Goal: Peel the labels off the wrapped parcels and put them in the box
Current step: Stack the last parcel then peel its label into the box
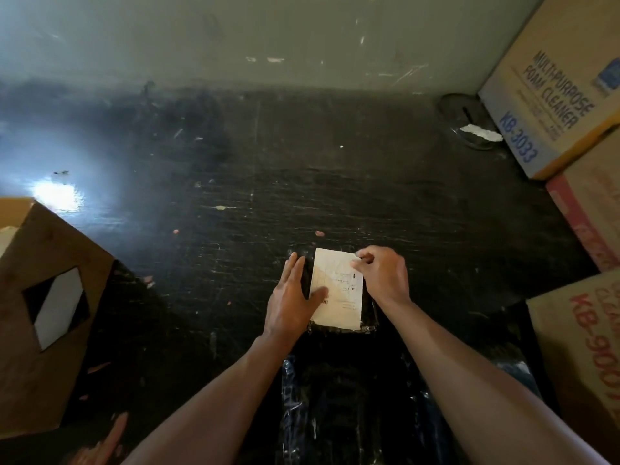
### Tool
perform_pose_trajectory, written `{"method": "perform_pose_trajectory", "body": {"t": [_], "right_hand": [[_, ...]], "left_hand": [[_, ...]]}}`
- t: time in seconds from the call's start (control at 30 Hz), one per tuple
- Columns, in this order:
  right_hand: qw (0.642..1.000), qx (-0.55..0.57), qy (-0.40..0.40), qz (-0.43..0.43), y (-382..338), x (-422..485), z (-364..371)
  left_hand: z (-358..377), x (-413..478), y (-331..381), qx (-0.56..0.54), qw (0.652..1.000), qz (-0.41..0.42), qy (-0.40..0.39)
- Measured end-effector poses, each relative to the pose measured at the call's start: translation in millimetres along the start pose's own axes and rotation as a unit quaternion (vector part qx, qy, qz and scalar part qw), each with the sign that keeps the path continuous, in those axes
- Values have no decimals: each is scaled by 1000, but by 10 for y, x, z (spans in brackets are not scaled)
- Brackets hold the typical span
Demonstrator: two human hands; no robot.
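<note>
I see the black-wrapped parcel [339, 325] flat on the dark scuffed table [302, 179], near centre-front, w/ a pale label [339, 290] on top. L hand [293, 297] lies flat, fingers spread, pressing the parcel's left side, thumb on the label. R hand [382, 275] is pinched on the label's far-right corner. Brown box [43, 297] w/ a cut-out sits well left. Printed cartons [550, 105] stacked at right.

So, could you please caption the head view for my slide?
Left hand steadies a black-wrapped parcel while the right hand picks at its label's corner.
</note>
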State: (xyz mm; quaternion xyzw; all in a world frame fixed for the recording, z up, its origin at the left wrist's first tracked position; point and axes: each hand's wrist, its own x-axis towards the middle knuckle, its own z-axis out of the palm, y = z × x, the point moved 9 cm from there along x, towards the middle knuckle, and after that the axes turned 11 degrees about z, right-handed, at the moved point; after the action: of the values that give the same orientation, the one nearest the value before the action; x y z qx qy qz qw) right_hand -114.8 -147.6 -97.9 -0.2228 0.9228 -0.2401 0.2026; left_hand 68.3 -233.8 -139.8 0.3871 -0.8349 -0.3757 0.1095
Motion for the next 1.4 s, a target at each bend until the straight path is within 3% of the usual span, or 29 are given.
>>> {"method": "perform_pose_trajectory", "body": {"t": [0.13, 0.6, 0.77, 1.03, 1.4], "right_hand": [[1000, 19, -12, 20, -22, 61, -4], [997, 66, -24, -30, -142, -398, -288], [997, 49, -28, -45, -190, -449, -307], [993, 65, -46, -86, -289, -494, -385], [995, 76, -44, -55, -241, -591, -523]], "left_hand": [[23, 5, -9, -8, 1000, -7, 1], [8, 16, 5, -20, 1000, -10, -16], [21, -27, 119, -11, 996, 72, -51], [6, 33, 45, -14, 987, 136, -86], [35, -55, 152, 20, 982, 154, -105]]}}
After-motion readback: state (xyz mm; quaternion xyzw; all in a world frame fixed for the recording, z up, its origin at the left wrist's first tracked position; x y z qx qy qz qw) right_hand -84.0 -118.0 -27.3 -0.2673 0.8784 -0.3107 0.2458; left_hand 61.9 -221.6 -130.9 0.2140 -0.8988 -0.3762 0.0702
